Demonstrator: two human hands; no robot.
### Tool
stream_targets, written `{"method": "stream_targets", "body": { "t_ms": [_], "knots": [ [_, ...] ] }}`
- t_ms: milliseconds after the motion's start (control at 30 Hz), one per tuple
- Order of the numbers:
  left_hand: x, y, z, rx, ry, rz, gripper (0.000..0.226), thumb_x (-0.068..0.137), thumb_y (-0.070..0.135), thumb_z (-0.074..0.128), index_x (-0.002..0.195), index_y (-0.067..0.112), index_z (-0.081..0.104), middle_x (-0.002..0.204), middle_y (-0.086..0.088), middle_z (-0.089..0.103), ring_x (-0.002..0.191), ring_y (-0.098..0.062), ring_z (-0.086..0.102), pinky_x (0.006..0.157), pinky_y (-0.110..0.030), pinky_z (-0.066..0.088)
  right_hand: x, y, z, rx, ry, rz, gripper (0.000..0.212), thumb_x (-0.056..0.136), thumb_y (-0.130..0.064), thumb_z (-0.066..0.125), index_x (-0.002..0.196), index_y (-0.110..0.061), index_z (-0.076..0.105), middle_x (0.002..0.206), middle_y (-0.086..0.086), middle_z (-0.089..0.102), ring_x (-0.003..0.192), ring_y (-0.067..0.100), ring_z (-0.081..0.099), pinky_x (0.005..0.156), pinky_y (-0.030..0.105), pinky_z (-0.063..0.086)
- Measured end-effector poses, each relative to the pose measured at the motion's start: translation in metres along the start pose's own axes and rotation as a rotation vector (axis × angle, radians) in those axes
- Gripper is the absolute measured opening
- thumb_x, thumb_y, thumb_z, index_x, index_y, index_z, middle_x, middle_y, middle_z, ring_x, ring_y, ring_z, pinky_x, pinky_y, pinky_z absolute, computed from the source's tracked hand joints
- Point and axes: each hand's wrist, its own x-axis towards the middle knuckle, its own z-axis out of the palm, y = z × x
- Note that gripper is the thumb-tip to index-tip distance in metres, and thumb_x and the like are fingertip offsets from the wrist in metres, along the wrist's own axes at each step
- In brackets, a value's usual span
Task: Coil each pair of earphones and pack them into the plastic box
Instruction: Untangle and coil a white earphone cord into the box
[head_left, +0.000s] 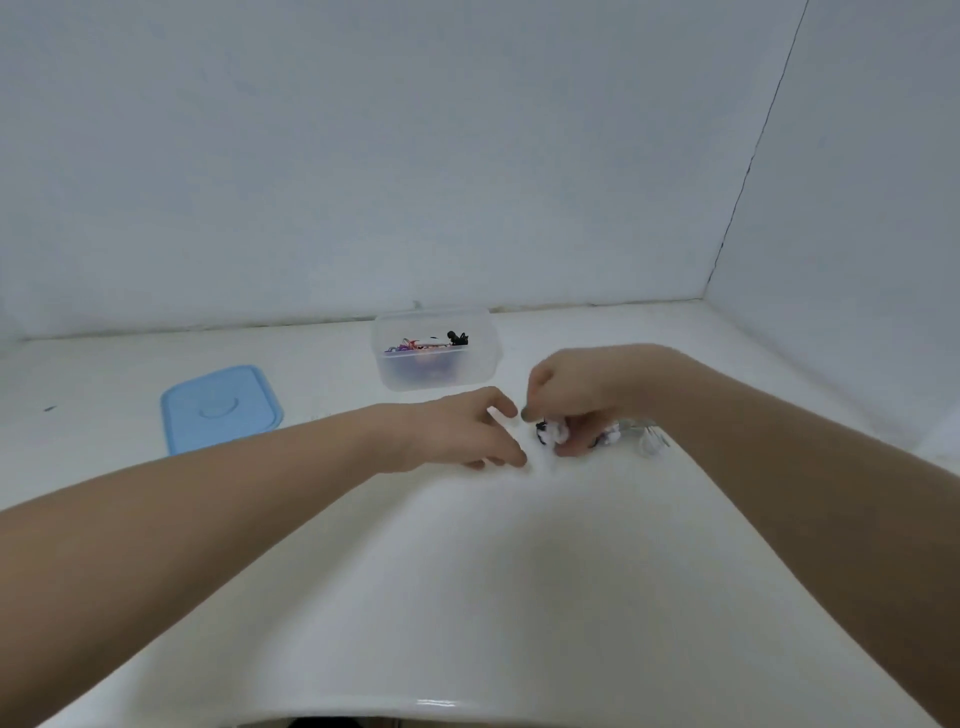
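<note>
A clear plastic box (470, 364) stands open near the back wall, with several coloured and black earphones inside it. On the white table in front of it, my right hand (576, 395) grips a bundle of white and black earphones (556, 432), its fingers curled over the cable. More white cable (649, 441) trails out to the right of that hand. My left hand (467, 431) rests just left of the bundle, fingers stretched toward it; whether they pinch a strand is blurred.
The box's blue lid (221, 408) lies flat on the table to the left. The white table (467, 597) meets a pale wall at the back and another wall on the right.
</note>
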Motion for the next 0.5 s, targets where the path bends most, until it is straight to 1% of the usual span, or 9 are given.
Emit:
{"method": "stream_targets", "body": {
  "t_ms": [67, 100, 167, 200, 233, 300, 333, 433, 500],
  "knots": [
    [-0.008, 0.001, -0.006, -0.137, -0.038, 0.022, 0.052, 0.089, 0.018, 0.074, 0.135, 0.023, 0.050, 0.121, 0.000, 0.069, 0.114, -0.012, 0.067, 0.100, -0.029, 0.055, -0.007, -0.011, -0.005, 0.192, -0.034, -0.095, 0.008, 0.094, -0.006, 0.062, 0.101, -0.003, 0.058, 0.088, 0.017, 0.062, 0.078, 0.029, 0.068, 0.090, 0.041, 0.060],
    [-0.011, 0.001, -0.008, -0.197, -0.042, 0.039, 0.049, 0.090, 0.017, 0.073, 0.134, 0.020, 0.052, 0.120, -0.001, 0.070, 0.113, -0.012, 0.069, 0.098, -0.029, 0.057, -0.008, -0.016, -0.004, 0.297, -0.035, -0.131, 0.007, 0.094, -0.005, 0.062, 0.099, -0.003, 0.057, 0.088, 0.017, 0.064, 0.081, 0.029, 0.069, 0.090, 0.040, 0.060],
    [-0.015, -0.003, -0.014, -0.296, -0.019, 0.067, 0.040, 0.093, 0.012, 0.070, 0.130, 0.011, 0.056, 0.115, -0.007, 0.071, 0.104, -0.015, 0.074, 0.088, -0.027, 0.059, -0.006, -0.022, 0.002, 0.501, -0.026, -0.170, 0.007, 0.095, -0.003, 0.060, 0.098, -0.004, 0.054, 0.085, 0.017, 0.067, 0.080, 0.029, 0.071, 0.081, 0.035, 0.062],
    [-0.017, -0.007, -0.017, -0.331, 0.007, 0.073, 0.036, 0.094, 0.009, 0.068, 0.127, 0.006, 0.056, 0.110, -0.009, 0.071, 0.096, -0.015, 0.074, 0.084, -0.025, 0.060, -0.004, -0.024, 0.007, 0.568, -0.022, -0.192, 0.007, 0.095, -0.003, 0.059, 0.098, -0.005, 0.053, 0.084, 0.017, 0.068, 0.077, 0.027, 0.072, 0.079, 0.034, 0.063],
    [-0.018, -0.011, -0.020, -0.354, 0.035, 0.075, 0.031, 0.094, 0.006, 0.067, 0.123, 0.003, 0.057, 0.103, -0.009, 0.070, 0.089, -0.014, 0.073, 0.082, -0.023, 0.059, -0.003, -0.025, 0.012, 0.620, -0.019, -0.212, 0.007, 0.096, -0.003, 0.059, 0.098, -0.006, 0.052, 0.082, 0.015, 0.067, 0.072, 0.024, 0.072, 0.081, 0.035, 0.062],
    [-0.022, -0.020, -0.025, -0.385, 0.084, 0.071, 0.022, 0.094, 0.003, 0.066, 0.115, 0.004, 0.058, 0.095, -0.010, 0.068, 0.079, -0.015, 0.070, 0.080, -0.023, 0.059, 0.005, -0.026, 0.023, 0.673, -0.010, -0.242, 0.009, 0.095, 0.000, 0.057, 0.100, -0.006, 0.054, 0.079, 0.012, 0.064, 0.062, 0.019, 0.071, 0.088, 0.039, 0.061],
    [-0.024, -0.025, -0.027, -0.402, 0.103, 0.065, 0.019, 0.094, 0.002, 0.065, 0.112, 0.005, 0.058, 0.092, -0.010, 0.068, 0.077, -0.015, 0.069, 0.079, -0.023, 0.059, 0.009, -0.026, 0.027, 0.669, 0.003, -0.248, 0.011, 0.094, 0.002, 0.057, 0.102, -0.006, 0.055, 0.080, 0.012, 0.063, 0.060, 0.018, 0.070, 0.088, 0.039, 0.061],
    [-0.028, -0.040, -0.036, -0.460, 0.154, 0.046, 0.012, 0.097, 0.005, 0.064, 0.109, 0.005, 0.062, 0.091, -0.012, 0.070, 0.076, -0.017, 0.070, 0.077, -0.024, 0.060, 0.021, -0.025, 0.043, 0.675, 0.034, -0.251, 0.019, 0.091, 0.008, 0.057, 0.105, -0.004, 0.057, 0.092, 0.023, 0.068, 0.069, 0.024, 0.073, 0.080, 0.036, 0.063],
    [-0.029, -0.048, -0.040, -0.504, 0.170, 0.046, 0.011, 0.098, 0.007, 0.063, 0.109, 0.004, 0.064, 0.090, -0.012, 0.071, 0.077, -0.018, 0.070, 0.077, -0.024, 0.060, 0.028, -0.024, 0.052, 0.725, 0.040, -0.260, 0.022, 0.090, 0.009, 0.057, 0.107, -0.005, 0.057, 0.094, 0.026, 0.070, 0.073, 0.027, 0.074, 0.077, 0.035, 0.063]
  ]
}}
